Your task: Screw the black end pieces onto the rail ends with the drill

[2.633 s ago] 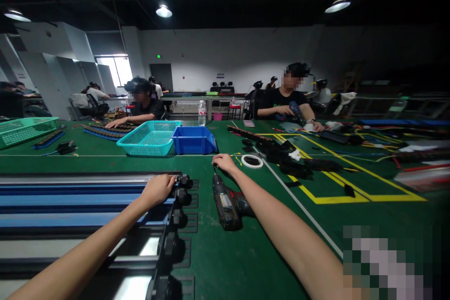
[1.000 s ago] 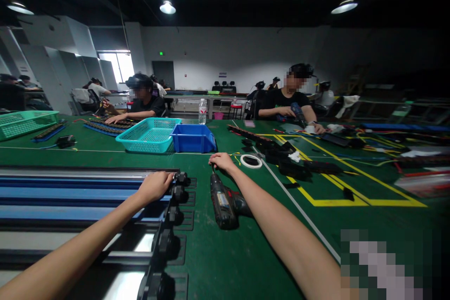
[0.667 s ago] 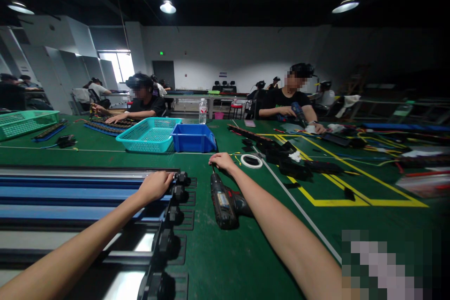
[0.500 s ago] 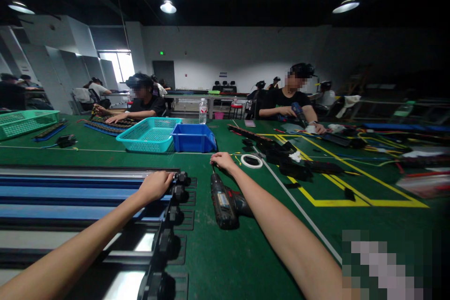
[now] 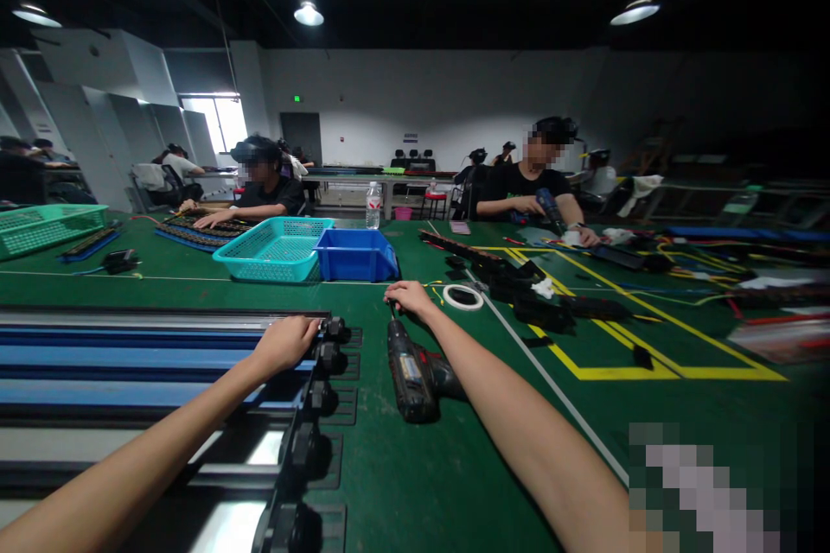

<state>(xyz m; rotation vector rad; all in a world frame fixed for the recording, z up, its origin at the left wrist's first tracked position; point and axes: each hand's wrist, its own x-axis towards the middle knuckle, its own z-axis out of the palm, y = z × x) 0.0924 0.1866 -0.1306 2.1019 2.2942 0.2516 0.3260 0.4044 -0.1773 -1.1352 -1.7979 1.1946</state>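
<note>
My left hand (image 5: 287, 343) lies over the right end of the farthest long profile (image 5: 162, 320), its fingers closed around that end beside a black cable gland (image 5: 335, 327). The profile belongs to a row of several blue, silver and black ones, each with a black gland and a slotted bracket at its end. My right hand (image 5: 410, 297) is closed in a pinch at the tip of the bit of a black cordless drill (image 5: 410, 376). Whatever the fingertips hold is too small to make out. The drill lies on its side, bit pointing away from me, its handle partly behind my right forearm.
Beyond my hands stand a turquoise basket (image 5: 276, 251) and a blue bin (image 5: 358, 256). A white tape roll (image 5: 462, 297) lies right of my right hand, near dark parts (image 5: 538, 298) and yellow tape lines. Two co-workers sit across the green table (image 5: 194, 287), one holding a drill (image 5: 550, 209).
Both my hands and the drill stay nearly in place. The view shifts very slightly. The co-worker on the left moves a hand a little over the dark strips.
</note>
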